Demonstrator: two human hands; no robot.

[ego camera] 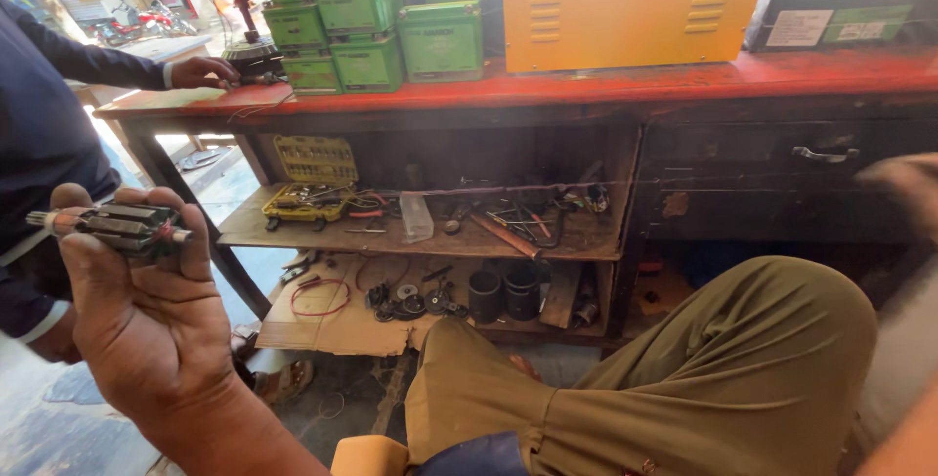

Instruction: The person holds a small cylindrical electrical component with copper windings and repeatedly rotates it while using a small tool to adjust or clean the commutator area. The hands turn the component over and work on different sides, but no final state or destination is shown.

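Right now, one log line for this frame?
left hand: raised, gripping motor armature | right hand: blurred at frame edge, grip unclear | coworker's hand: on red bench | shelf: loose tools

The bench (586, 85) has a worn red top that carries stacked green boxes (366, 31), a large orange metal cabinet (625, 7) with louvred vents and a black stand (249, 46) near its left end. On the shelf (586, 239) under the top lie a yellow open case (311, 183) of small parts, a clear plastic bag (416, 217) and loose hand tools (513, 227). Lower down, a cardboard sheet (342, 329) holds a red wire loop (319, 297), small round black parts (415, 300) and two black cylinders (503, 292).
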